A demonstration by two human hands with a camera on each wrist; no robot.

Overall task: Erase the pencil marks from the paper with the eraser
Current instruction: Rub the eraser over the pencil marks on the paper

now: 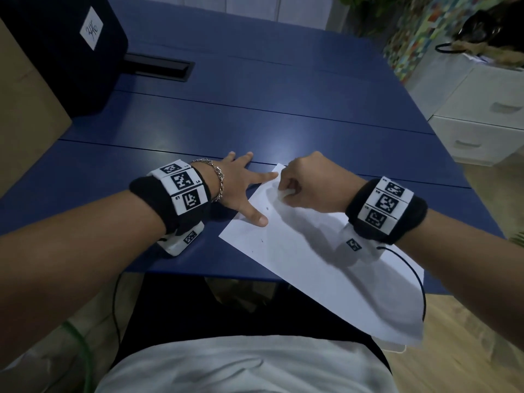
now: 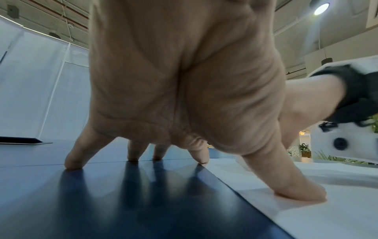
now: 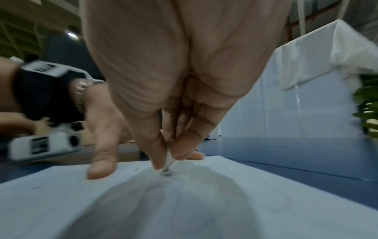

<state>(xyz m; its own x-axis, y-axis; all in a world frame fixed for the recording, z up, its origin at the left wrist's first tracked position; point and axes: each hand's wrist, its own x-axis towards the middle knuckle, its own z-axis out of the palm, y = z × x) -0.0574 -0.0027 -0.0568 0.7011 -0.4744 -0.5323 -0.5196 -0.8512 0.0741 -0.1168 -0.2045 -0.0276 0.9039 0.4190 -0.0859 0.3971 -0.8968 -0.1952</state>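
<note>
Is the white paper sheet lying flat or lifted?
Flat on the blue table. The white paper sheet is pinned by the left hand; the right hand pinches the white eraser on it.

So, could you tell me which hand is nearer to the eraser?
Right. The right hand pinches the eraser and presses it on the paper. The left hand lies beside it, thumb and forefinger holding the paper's edge down.
</note>
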